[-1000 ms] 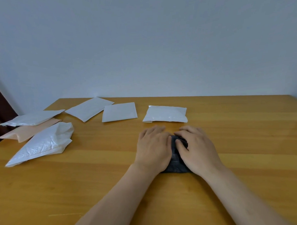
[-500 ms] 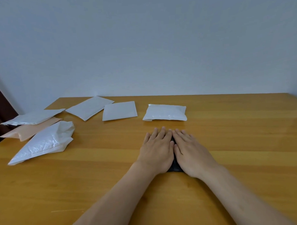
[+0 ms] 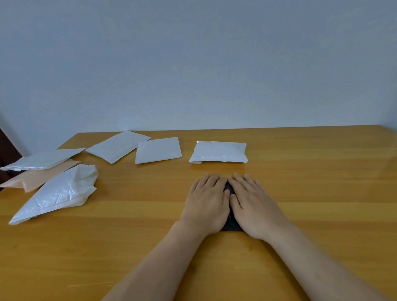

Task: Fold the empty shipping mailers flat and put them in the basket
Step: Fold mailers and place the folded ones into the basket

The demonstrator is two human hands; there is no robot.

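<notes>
Pressure is applied to the dark mailer [image 3: 232,225], which is pinned on the table [image 3: 329,190] beneath the left hand [image 3: 207,204] and right hand [image 3: 254,203], both laid flat with fingers straight, presumably so the fold is creased; no basket is seen

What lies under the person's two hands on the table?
A dark mailer shows between the left hand and right hand; most of it is covered by them.
</notes>
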